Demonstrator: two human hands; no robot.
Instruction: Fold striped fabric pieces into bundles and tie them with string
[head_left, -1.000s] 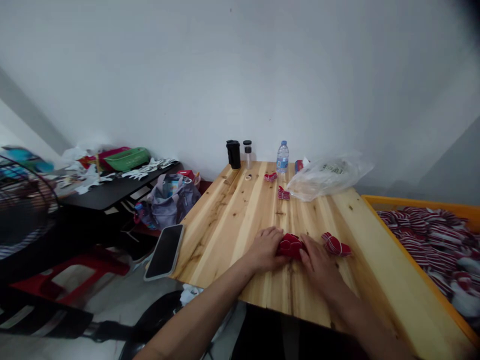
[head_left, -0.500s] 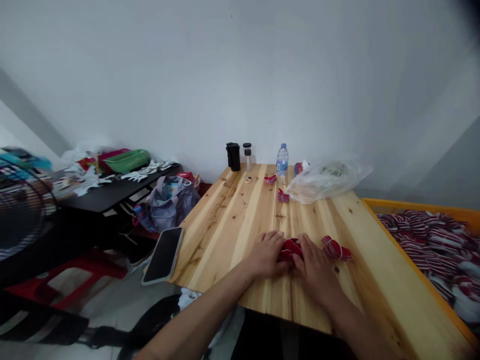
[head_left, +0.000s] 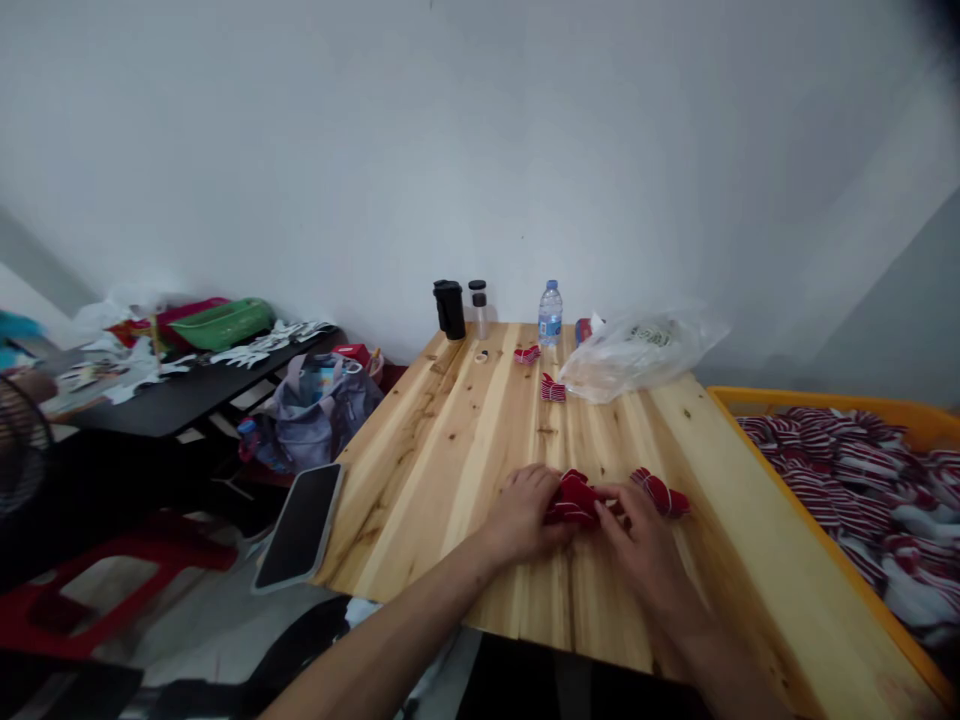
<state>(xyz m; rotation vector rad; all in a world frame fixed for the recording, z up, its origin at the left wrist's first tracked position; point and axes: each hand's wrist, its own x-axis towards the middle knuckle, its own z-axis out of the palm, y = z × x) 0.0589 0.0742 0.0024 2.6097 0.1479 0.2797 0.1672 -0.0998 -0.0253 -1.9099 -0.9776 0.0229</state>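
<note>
A folded red cloth piece (head_left: 574, 500) with thin white edging lies on the wooden table between my hands. My left hand (head_left: 527, 510) curls over its left side, fingers closed against it and the thumb along the near edge. At its right edge, my right hand (head_left: 632, 522) pinches the cloth between thumb and fingers. Just beyond the right hand lies a red cloth bundle (head_left: 661, 493) bound with a pale band. Two small red-and-white bundles, a nearer striped one (head_left: 553, 388) and a farther one (head_left: 527, 355), rest farther back.
A clear plastic bag (head_left: 637, 355) with pale bands inside, a water bottle (head_left: 550, 315) and a black tumbler (head_left: 450, 310) stand at the back. A phone (head_left: 298, 525) overhangs the left edge. On the right, a yellow bin (head_left: 817, 530) holds many striped cloth items.
My right hand has drawn back from lying flat over the red cloth to pinching its right edge, so more cloth shows. The view has shifted slightly to the right.
</note>
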